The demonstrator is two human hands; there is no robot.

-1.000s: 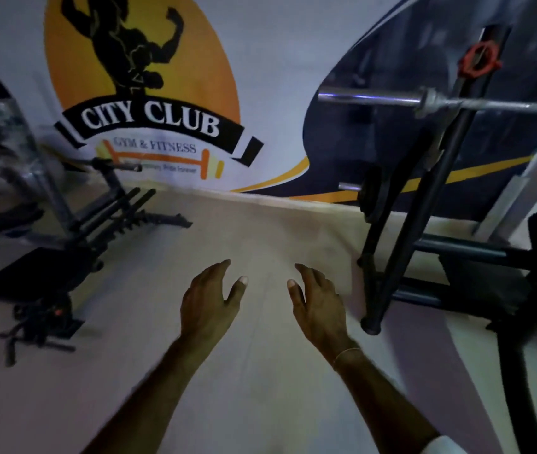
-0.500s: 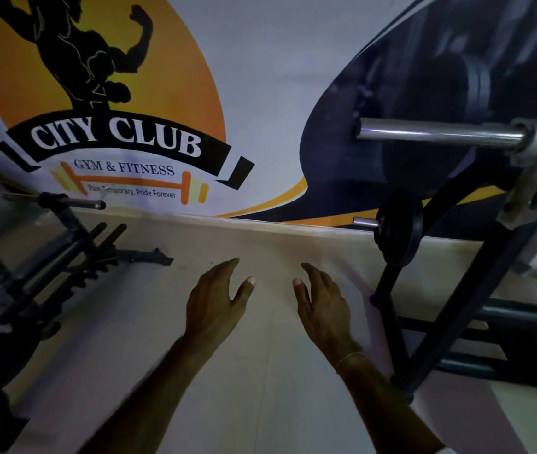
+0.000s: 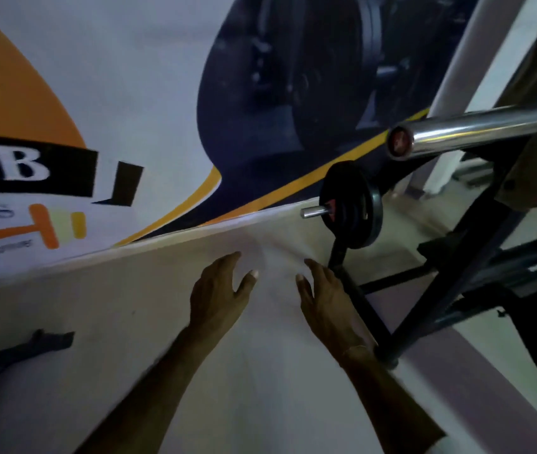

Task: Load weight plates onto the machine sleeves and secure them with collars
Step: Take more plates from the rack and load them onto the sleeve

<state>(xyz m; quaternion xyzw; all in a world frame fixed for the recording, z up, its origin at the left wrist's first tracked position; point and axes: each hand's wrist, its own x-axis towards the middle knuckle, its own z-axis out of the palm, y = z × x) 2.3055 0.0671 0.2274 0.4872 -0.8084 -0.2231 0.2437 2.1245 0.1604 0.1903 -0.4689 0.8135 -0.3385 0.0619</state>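
Over on the right, low down, the black weight plates [image 3: 352, 204] hang on a short storage peg [image 3: 314, 212] that sticks out of the dark rack frame [image 3: 450, 280], kept off the floor and within easy reach of the bar. Above them the chrome bar sleeve [image 3: 476, 131] juts out bare toward the room, with nothing on it yet and no collar that I can see from here. Both arms reach forward over the pale floor [image 3: 149, 339]. The left hand [image 3: 219, 290] and the right hand [image 3: 324, 299] are empty, each grip spread wide with palms turned toward one another, which looks to me like readiness to take a plate by its rim on both sides. The right hand is nearer the plates, just below and to their left, not touching.
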